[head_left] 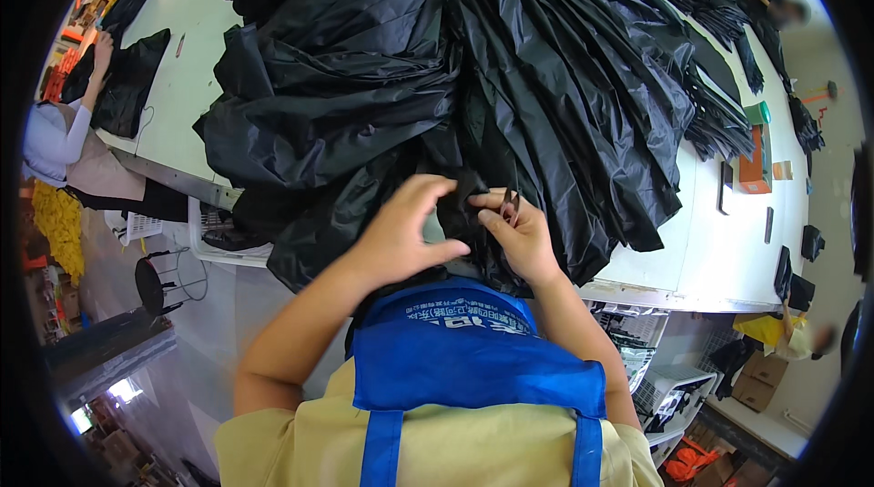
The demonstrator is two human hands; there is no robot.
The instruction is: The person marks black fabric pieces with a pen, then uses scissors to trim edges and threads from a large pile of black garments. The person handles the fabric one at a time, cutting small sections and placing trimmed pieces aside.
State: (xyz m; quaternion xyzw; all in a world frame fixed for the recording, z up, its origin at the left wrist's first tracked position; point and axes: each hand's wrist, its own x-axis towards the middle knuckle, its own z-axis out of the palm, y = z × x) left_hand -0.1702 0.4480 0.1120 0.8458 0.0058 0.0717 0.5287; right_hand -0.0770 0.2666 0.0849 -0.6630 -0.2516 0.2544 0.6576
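Note:
Black shiny fabric (355,77) lies in a big pleated heap on the table in front of me, its near folds hanging toward my body. My left hand (405,230) is beside a bunched black fabric edge (466,200), thumb and fingers spread apart in a curve. Close by on the right, my right hand (523,237) is closed, with thumb and forefinger at that same edge. A small dark looped tool, apparently thread snips (512,207), sticks up from its fingers. The tool's blades are hidden.
The white table (651,273) bears more black fabric stacks (719,114) on the right, near an orange box (755,159). A white basket (214,237) stands below the left edge. One person (68,136) works at the far left, another (801,332) at the right.

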